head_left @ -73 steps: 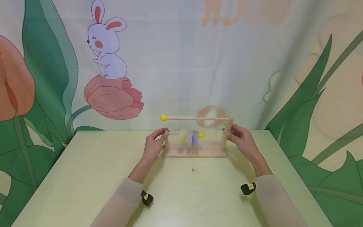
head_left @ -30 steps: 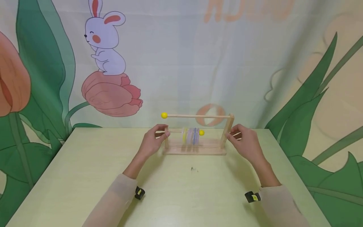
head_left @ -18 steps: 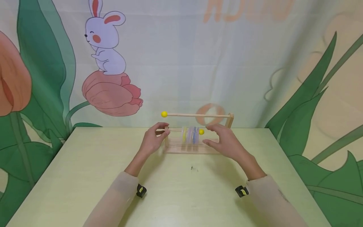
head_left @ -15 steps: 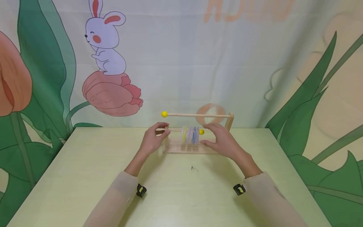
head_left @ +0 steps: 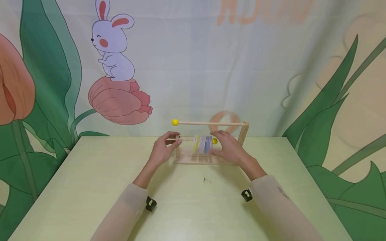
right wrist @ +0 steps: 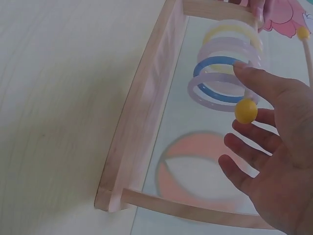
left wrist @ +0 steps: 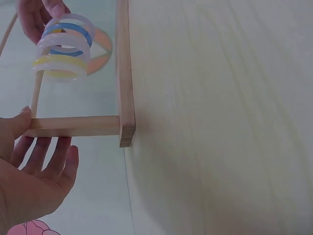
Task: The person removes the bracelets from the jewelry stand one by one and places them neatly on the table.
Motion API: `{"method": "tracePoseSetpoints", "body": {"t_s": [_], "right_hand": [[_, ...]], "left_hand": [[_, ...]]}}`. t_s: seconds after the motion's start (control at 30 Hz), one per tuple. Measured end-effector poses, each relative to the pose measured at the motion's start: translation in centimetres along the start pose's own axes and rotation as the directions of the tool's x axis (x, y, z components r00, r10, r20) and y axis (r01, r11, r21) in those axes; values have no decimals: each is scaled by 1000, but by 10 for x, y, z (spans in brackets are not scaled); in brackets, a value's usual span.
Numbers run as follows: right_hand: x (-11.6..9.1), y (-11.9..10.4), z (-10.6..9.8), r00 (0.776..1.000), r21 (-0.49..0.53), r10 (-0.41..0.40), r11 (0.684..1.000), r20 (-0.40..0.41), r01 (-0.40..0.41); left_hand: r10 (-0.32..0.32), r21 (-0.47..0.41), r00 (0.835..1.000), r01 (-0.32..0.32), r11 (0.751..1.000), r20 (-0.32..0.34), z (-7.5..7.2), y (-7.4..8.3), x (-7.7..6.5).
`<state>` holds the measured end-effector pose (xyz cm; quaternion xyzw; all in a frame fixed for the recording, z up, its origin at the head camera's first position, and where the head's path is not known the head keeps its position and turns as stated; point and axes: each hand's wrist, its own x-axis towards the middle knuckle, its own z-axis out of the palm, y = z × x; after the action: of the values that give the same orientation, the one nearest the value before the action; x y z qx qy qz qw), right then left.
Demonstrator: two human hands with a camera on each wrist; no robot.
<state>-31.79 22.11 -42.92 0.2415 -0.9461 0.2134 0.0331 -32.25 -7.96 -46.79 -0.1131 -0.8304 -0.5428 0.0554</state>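
A wooden stand (head_left: 188, 161) has a short left post (left wrist: 83, 126) and a taller right post (head_left: 243, 134). Several bangles in yellow, pale purple and white hang on its lower rod, along with a blue bangle (right wrist: 215, 60). That rod ends in a yellow ball (right wrist: 246, 111). My left hand (head_left: 163, 149) grips the top of the left post between thumb and fingers. Around the ball end, my right hand (head_left: 230, 149) is spread, its thumb overlapping the blue bangle in the right wrist view and its fingers loosely bent behind the ball.
An upper rod (head_left: 208, 124) runs leftward from the tall post and ends in another yellow ball (head_left: 175, 122). Small dark marks (head_left: 206, 180) show on the pale table (head_left: 193, 211) before the stand. A printed curtain (head_left: 181, 67) hangs behind.
My right hand has left the tall post and moved left to the ball and bangles. The bangles, blurred at first, hang steadier. My left hand still holds the left post.
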Motion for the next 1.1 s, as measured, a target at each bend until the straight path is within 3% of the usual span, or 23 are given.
{"method": "tracePoseSetpoints", "body": {"t_s": [0.47,1.1], "right_hand": [[7,6,4,998,-21,-10,1000,55,11],[13,5,5,998,-32,-41,999,39,42]], "left_hand": [[-15,21,999,16,1000,-40,1,1,2],[-29,21,999,30,999,-46,2,1,2]]}}
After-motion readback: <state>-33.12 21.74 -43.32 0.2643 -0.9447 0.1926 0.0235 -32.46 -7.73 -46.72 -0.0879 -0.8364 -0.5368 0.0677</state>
